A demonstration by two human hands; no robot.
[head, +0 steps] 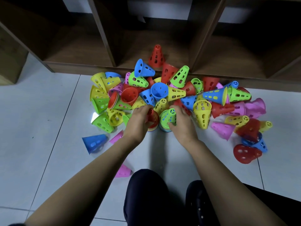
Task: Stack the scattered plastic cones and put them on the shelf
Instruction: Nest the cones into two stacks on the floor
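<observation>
While both arms reach forward, the left hand (138, 121) curls around a red-topped cone stack (153, 119), seemingly gripping it; the right hand (182, 123) clasps a green-topped cone stack (167, 117). Beyond, perforated cones (175, 93) litter the tiled floor (40, 119) before a wooden shelf (114, 46) holding one upright red cone (156, 57).

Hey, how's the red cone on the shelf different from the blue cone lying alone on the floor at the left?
The red cone stands upright on the shelf; the blue cone lies tipped on the floor tiles. Red sits beyond the pile, blue nearer the person. Both are perforated plastic.
</observation>
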